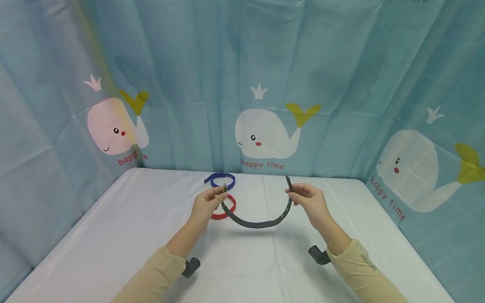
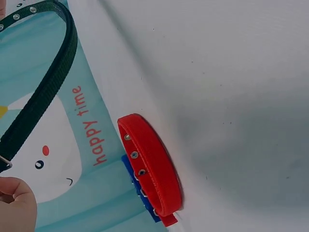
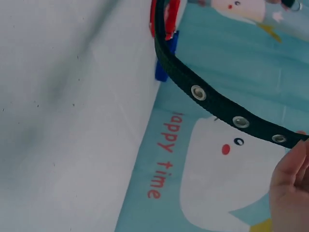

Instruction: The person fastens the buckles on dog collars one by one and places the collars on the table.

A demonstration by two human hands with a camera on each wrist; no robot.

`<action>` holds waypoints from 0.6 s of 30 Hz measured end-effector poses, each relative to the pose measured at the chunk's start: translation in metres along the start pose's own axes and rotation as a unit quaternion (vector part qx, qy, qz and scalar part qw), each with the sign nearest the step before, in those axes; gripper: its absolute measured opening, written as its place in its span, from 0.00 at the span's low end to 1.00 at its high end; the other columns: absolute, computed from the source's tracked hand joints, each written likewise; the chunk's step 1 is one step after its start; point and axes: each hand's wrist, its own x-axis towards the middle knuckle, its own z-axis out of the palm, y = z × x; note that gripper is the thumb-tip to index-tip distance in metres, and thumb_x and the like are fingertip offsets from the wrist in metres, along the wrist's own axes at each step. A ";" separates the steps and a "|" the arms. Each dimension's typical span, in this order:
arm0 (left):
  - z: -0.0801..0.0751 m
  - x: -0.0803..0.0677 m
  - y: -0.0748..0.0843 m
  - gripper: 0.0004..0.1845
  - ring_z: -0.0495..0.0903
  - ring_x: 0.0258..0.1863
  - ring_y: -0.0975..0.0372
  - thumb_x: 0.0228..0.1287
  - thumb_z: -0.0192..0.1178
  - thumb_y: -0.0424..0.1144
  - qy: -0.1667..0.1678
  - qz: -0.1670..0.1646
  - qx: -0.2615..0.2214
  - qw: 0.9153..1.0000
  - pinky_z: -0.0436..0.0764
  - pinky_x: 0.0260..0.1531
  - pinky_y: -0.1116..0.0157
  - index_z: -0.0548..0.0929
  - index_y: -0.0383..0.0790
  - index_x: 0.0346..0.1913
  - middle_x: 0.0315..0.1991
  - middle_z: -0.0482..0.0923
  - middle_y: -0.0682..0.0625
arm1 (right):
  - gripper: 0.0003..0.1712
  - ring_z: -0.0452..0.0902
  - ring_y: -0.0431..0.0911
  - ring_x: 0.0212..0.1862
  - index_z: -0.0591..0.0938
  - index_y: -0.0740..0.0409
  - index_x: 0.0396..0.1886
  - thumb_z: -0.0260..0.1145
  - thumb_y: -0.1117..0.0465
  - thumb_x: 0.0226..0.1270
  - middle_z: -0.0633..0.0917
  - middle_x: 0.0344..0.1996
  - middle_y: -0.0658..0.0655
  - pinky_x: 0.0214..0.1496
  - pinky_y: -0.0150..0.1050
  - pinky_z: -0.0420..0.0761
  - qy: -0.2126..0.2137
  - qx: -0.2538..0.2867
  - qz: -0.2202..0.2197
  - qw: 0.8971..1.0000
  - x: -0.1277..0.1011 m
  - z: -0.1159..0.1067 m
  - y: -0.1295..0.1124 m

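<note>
A dark green collar strap [image 1: 259, 222] with metal eyelets hangs in a U above the white table [image 1: 113, 235]. My left hand [image 1: 210, 201] pinches its buckle end, and my right hand [image 1: 305, 197] pinches the other end, whose tip sticks up. In the left wrist view the dark strap [image 2: 46, 89] runs past the fingers [image 2: 17, 205]. The strap [image 3: 217, 104] shows its eyelets in the right wrist view, near my fingertips [image 3: 292, 174]. A red collar [image 1: 227, 210] [image 2: 152, 169] [image 3: 164, 17] lies closed on the table behind the left hand. A blue collar [image 1: 221, 179] [image 2: 140, 195] [image 3: 163, 67] lies farther back.
A teal curtain [image 1: 242, 84] printed with white whales and "happy time" walls in the table on three sides. Black wrist camera mounts [image 1: 318, 254] hang under both forearms. The white tablecloth stretches toward me in front of the hands.
</note>
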 end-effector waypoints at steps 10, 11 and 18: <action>0.006 0.004 0.008 0.17 0.75 0.44 0.56 0.64 0.65 0.40 -0.004 0.007 0.028 1.000 0.73 0.41 0.63 0.83 0.38 0.53 0.45 0.83 0.48 | 0.13 0.78 0.40 0.37 0.84 0.72 0.44 0.70 0.69 0.60 0.86 0.34 0.51 0.42 0.34 0.75 0.012 -0.044 -0.061 0.997 0.004 0.019 -0.003; 0.007 0.004 0.009 0.17 0.75 0.45 0.55 0.64 0.65 0.41 -0.004 0.009 0.033 0.999 0.74 0.41 0.63 0.83 0.38 0.53 0.46 0.83 0.48 | 0.13 0.78 0.40 0.36 0.84 0.72 0.44 0.70 0.69 0.60 0.86 0.33 0.50 0.40 0.34 0.74 0.012 -0.046 -0.069 0.996 0.004 0.021 -0.003; 0.015 0.004 0.017 0.17 0.76 0.45 0.57 0.63 0.66 0.39 -0.002 0.025 0.023 0.999 0.73 0.42 0.63 0.83 0.37 0.54 0.46 0.83 0.48 | 0.10 0.78 0.39 0.34 0.84 0.72 0.41 0.70 0.71 0.60 0.87 0.35 0.61 0.36 0.30 0.74 0.001 -0.059 -0.126 0.990 0.005 0.032 -0.005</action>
